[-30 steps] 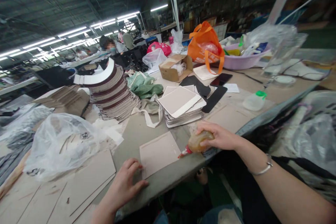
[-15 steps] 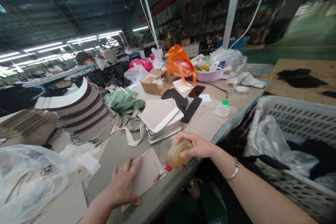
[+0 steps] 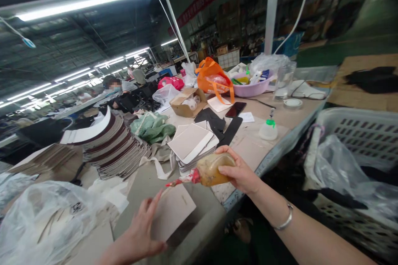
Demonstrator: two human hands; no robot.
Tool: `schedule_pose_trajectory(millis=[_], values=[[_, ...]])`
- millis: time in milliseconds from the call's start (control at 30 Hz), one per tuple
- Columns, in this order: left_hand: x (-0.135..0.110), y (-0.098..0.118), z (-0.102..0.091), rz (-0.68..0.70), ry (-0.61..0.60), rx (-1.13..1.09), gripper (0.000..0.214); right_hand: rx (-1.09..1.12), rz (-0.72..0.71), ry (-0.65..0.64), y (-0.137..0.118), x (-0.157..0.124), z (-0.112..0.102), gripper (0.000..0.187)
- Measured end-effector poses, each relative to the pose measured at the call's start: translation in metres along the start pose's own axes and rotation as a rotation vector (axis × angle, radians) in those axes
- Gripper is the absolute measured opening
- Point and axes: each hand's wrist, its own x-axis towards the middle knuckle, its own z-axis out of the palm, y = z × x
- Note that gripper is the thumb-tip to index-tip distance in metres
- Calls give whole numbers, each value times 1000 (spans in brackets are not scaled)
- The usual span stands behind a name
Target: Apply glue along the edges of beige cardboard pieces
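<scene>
My right hand (image 3: 238, 169) is wrapped round a squeeze bottle (image 3: 213, 169) of amber liquid, likely glue by its look. The bottle is tipped on its side, its red nozzle pointing left over the far edge of a grey board (image 3: 175, 211). A short streak of liquid shows near the board's right side. My left hand (image 3: 144, 225) lies at the board's left edge with fingers spread, the fingertips close to the nozzle tip. Beyond the bottle stands a stack of similar boards (image 3: 189, 143), partly hidden by it.
Curved strips (image 3: 116, 149) are piled at the left, near a clear plastic bag (image 3: 52, 219). Further back are a cardboard box (image 3: 188, 105), an orange bag (image 3: 209, 76) and a purple basin (image 3: 253, 87). A small green-capped bottle (image 3: 268, 130) stands right; a white basket (image 3: 357, 128) flanks the table.
The bottle has swung from the board's right side to its far edge and now lies more level. A streak of liquid shows on the board. The camera view has shifted slightly.
</scene>
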Motion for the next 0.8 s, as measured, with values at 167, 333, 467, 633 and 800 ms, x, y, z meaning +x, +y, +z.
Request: schedule_pose_trajectory(millis=[167,333,467,633,800], values=[[30,30,-76,182,311,15,107,205,-107,67,-24,-4,10,59],[119,142,-130,260,354,-82,115,199,-173,134,-40,-9,12,59],[180,230,-119,325,404,-72,114,170,-196,203,-44,-10,6,64],[232,279,-79,408,401,-18,116,257,-237,254,-47,-11,-6,58],[261,279,-63,374,485,93,114,359,-204,188,-46,-10,-10,47]])
